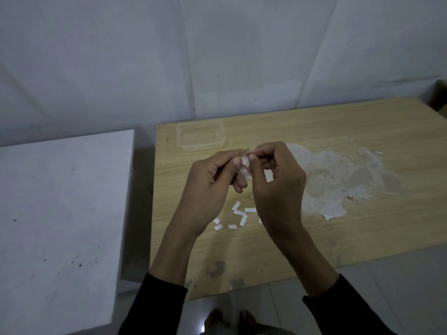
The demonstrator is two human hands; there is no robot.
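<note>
Over a wooden table (326, 233), my left hand (212, 187) grips a small clear plastic piece (244, 171) between thumb and fingers. My right hand (273, 180) pinches a small white paper strip (244, 160) at the top of that piece, thumb tip against it. Both hands meet above the table's middle. Several small white paper slips (238, 215) lie on the table below the hands; some are hidden under my right wrist.
A clear plastic container (200, 136) stands at the table's far left corner. A rough white patch (338, 177) of peeled surface spreads to the right of the hands. A white block or counter (60, 226) stands left of the table. A grey wall lies behind.
</note>
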